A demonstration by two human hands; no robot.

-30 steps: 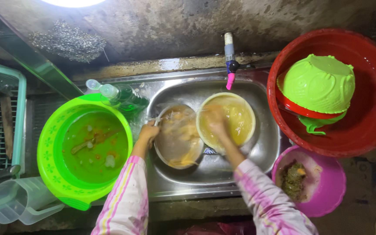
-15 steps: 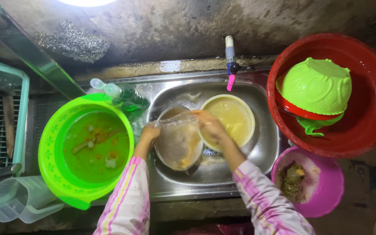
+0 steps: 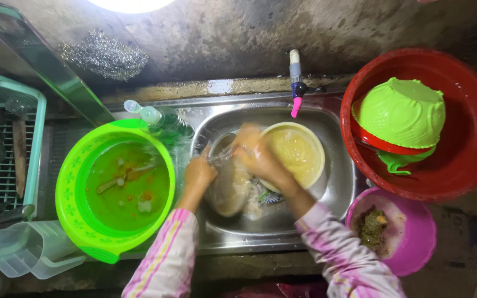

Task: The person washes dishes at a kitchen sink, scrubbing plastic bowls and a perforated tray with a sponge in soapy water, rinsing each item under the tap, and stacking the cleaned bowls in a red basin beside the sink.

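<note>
Head view, looking straight down: at the middle of the frame a steel sink (image 3: 338,204) holds the work. The left hand (image 3: 199,174) closes its grip on the left rim of a metal bowl (image 3: 228,187), tipping it up on edge, which seems meant to steady it and let water run off into the sink. The right hand (image 3: 256,154) lies over the bowl's upper rim, fingers curled and pressed against it as if rubbing; blur hides whether it pinches a cloth or sponge. Just right of the hands, touching the bowl or nearly so, a cream bowl (image 3: 299,154) sits in the sink with cloudy water in it, directly under the tap (image 3: 295,83) at the upper middle, a fitting spot for catching the flow.

Left of the sink, a green basin (image 3: 73,187) holds orange-tinted water with scraps and a spoon-like thing, so it looks like a soaking tub kept within reach. Above it, between basin and sink, a clear bottle (image 3: 158,118) lies tilted. At the lower left a clear jug (image 3: 28,254) lies on its side; at the far left a teal rack (image 3: 34,138) carries drying ware.

In the upper right a red basin (image 3: 470,165) holds a green colander (image 3: 401,110) turned upside down, probably to drain. Below it, at the lower right, a pink bowl (image 3: 415,243) holds dark food scraps, set apart from the washing. A steel scourer (image 3: 103,55) rests on the ledge at the upper left.
</note>
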